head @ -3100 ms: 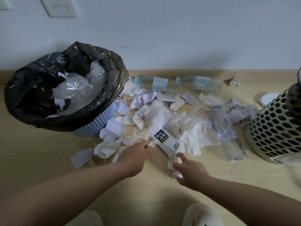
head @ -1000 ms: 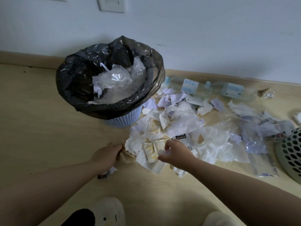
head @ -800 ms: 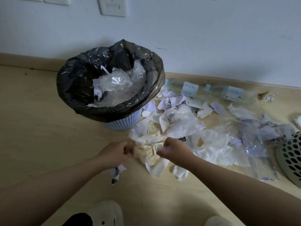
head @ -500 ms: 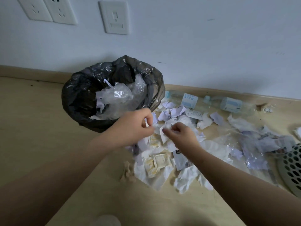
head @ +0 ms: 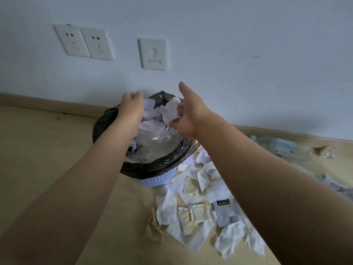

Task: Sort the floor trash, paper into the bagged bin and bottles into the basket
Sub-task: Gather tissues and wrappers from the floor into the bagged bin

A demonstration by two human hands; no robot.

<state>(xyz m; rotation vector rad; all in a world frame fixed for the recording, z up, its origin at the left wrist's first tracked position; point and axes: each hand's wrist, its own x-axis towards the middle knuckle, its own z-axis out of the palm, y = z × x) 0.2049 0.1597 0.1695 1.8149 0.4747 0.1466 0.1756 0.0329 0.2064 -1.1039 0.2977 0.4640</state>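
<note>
Flanking paper (head: 152, 116) over bagged bin (head: 150, 166): left grip (head: 131, 109), right grip (head: 189, 114).

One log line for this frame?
step: drop | left hand: over bagged bin, grip unclear | right hand: open, paper scraps beside it | bottle: on floor by wall

Above black-bagged bin (head: 152, 167), left hand (head: 131, 109) and spread-fingered right hand (head: 189, 115), paper scraps (head: 168, 111) between them, paper litter (head: 194, 207) right of bin, plastic bottle (head: 280, 146) farther right.
</note>
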